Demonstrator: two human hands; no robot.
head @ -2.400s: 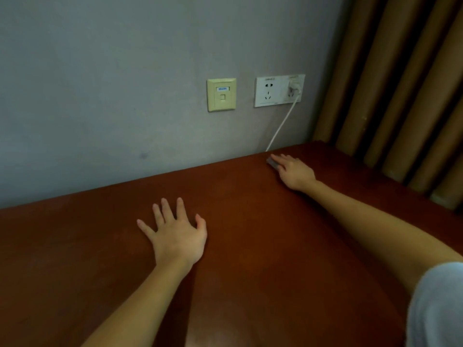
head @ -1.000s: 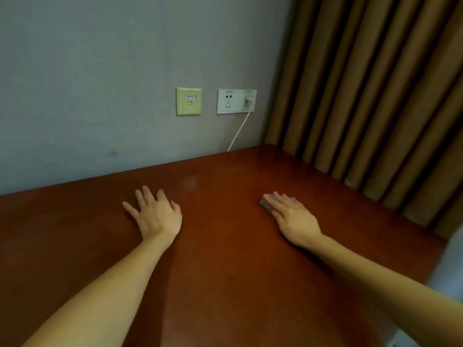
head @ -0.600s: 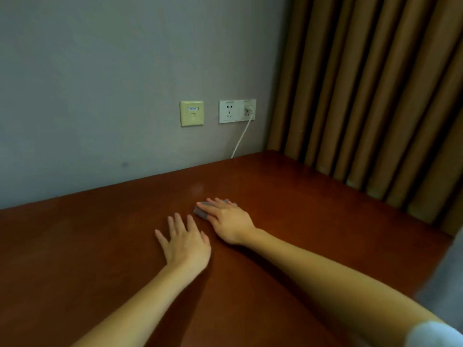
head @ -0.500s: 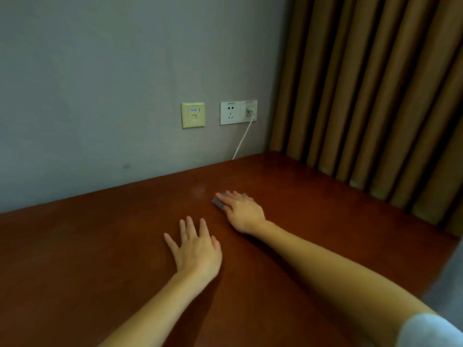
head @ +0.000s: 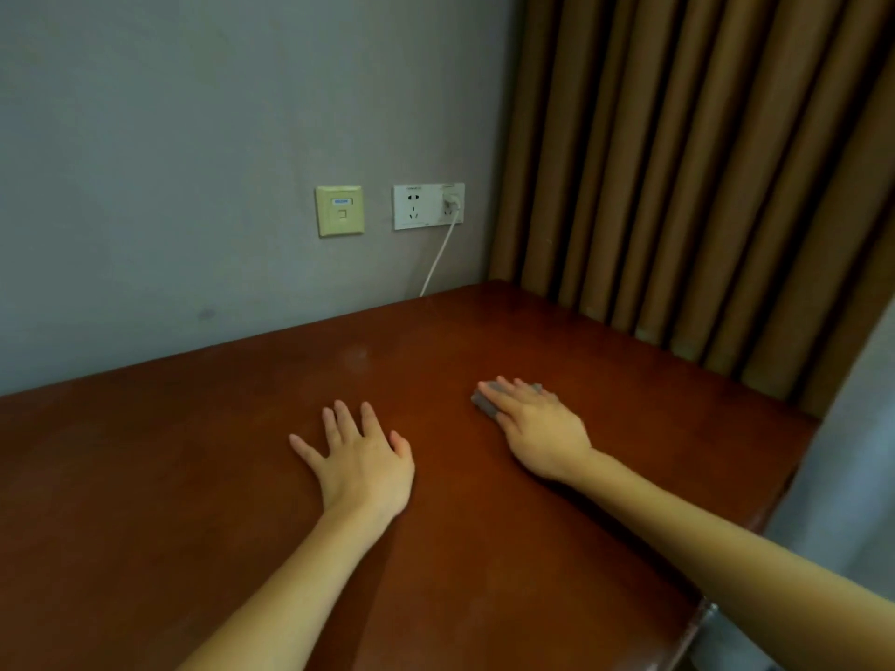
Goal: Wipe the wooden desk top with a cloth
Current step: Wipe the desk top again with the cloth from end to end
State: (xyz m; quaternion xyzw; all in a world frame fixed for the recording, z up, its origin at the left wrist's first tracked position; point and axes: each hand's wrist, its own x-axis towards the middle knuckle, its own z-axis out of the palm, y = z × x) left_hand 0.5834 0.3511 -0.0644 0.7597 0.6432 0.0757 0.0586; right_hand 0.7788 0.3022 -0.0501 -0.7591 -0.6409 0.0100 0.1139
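Note:
The reddish-brown wooden desk top fills the lower view. My right hand lies flat with straight fingers on a small grey cloth, pressing it onto the desk right of centre; only the cloth's left edge and a bit by the fingertips show. My left hand rests flat on the bare wood with fingers spread, a hand's width to the left of the cloth.
A grey wall backs the desk, with a yellowish data socket and a white power outlet whose white cable drops behind the desk. Brown curtains hang along the right side. The desk's right edge is near.
My right hand slid the cloth from near my left hand out to the right and slightly toward me. My left hand stayed flat on the wood.

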